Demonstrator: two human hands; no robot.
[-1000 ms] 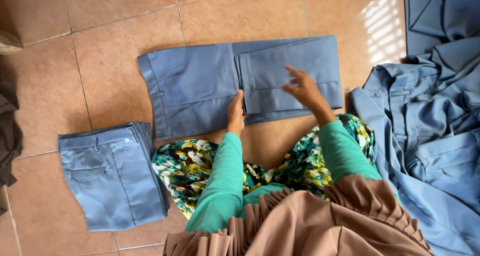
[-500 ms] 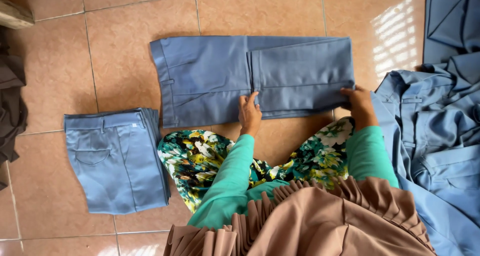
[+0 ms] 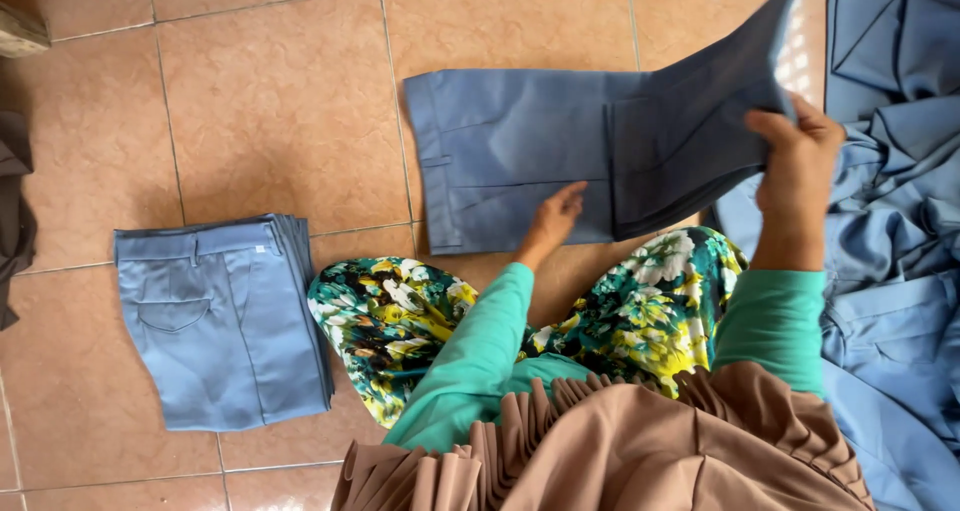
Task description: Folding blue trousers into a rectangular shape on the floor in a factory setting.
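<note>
Since half a second ago, the right hand (image 3: pixel 795 166) has lifted the leg end of the blue trousers (image 3: pixel 520 156) off the floor and is swinging it up and leftward, where before that end lay flat under the hand.

Nearest the camera is the person's own body: a pleated brown garment (image 3: pixel 620 451), green sleeves (image 3: pixel 480 356), and a floral skirt (image 3: pixel 400 326) spread over the knees. Just beyond the knees, the left hand (image 3: pixel 552 221) rests flat with fingers loosely spread on the lower edge of the trousers, pinning them to the tiled floor (image 3: pixel 280 101). The right hand is closed around the raised cloth, thumb over the edge.

The trousers lie straight ahead on the tiles, waistband to the left, leg end lifted at the right. Judging by how things lie, the fold is partway: the legs seem already doubled once, and this lifted end has yet to come down over the waist half. To the left sits a stack of folded blue trousers (image 3: pixel 220 316), finished. On the right, a heap of unfolded blue garments (image 3: pixel 900 171) remains.

At the far left edge, a dark cloth (image 3: pixel 15 221) is cut off, and a pale object (image 3: pixel 20 31) in the top corner is too cropped to identify. How many pieces are in the stack or the heap cannot be told.
</note>
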